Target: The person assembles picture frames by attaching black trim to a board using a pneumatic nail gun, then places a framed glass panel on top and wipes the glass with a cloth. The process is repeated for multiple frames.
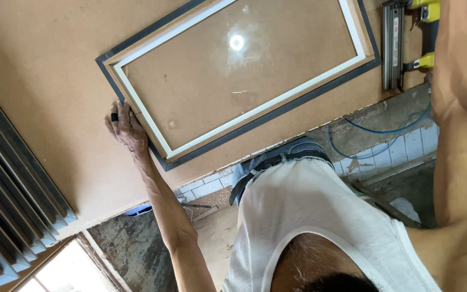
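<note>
A rectangular picture frame [136, 43] with a dark outer edge, wooden moulding and white inner liner lies face down on a brown board table [44, 65]; its glass reflects a lamp. My left hand [125, 127], with a black ring on one finger, rests flat on the frame's near left edge, fingers spread, gripping nothing. My right forearm [460, 108] runs up the right side and leaves the view at the top; that hand is not visible. Beside the arm, a grey and yellow pneumatic nail gun [394, 46] lies on the table next to the frame's right end.
A stack of dark grey moulding strips [12, 178] lies along the table's left side. A blue air hose [385, 132] loops over the tiled floor [406, 148] below the table's near edge. My white sleeveless shirt [309, 216] fills the lower middle.
</note>
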Motion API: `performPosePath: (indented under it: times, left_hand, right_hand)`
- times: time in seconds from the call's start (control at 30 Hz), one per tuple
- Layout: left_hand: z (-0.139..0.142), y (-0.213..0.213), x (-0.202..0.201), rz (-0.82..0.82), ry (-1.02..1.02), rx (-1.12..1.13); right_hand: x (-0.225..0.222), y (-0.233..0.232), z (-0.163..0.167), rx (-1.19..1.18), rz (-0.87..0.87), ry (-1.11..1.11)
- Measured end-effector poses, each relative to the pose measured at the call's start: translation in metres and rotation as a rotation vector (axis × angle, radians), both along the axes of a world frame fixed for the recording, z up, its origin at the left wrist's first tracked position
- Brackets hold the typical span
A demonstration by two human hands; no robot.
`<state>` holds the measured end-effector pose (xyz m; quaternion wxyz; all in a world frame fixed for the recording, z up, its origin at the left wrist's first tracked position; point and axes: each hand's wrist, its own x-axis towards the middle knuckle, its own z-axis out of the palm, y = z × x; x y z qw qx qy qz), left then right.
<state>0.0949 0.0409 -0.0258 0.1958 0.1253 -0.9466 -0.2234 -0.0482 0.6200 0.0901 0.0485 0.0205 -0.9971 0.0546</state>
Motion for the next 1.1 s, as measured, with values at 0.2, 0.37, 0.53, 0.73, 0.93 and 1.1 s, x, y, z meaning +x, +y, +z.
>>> performPosePath:
  times: [0.2, 0.37, 0.53, 0.73, 0.93, 1.1]
  left_hand:
    - [0.018, -0.015, -0.027, -0.109, -0.054, 0.05]
    - [0.036, 0.028, -0.105, -0.082, 0.212, -0.025]
    - [0.045, 0.153, -0.202, -0.576, 0.128, -0.028]
    - [0.042, 0.209, -0.247, -0.66, 0.131, -0.033]
    - [0.025, 0.201, -0.255, -0.78, 0.072, 0.007]
    - [0.145, 0.251, -0.152, -0.986, 0.153, 0.013]
  right_hand:
    - [0.019, -0.009, 0.02, -0.852, 0.134, -0.299]
    - [0.16, -0.087, -0.058, -1.217, -0.083, -1.343]
    - [0.208, -0.144, -0.135, -1.887, -0.445, -1.183]
    - [0.203, -0.204, -0.105, -1.99, -0.676, -0.777]
    - [0.219, -0.263, -0.134, -1.888, -0.803, -0.777]
    - [0.224, -0.296, -0.142, -1.979, -0.767, -0.861]
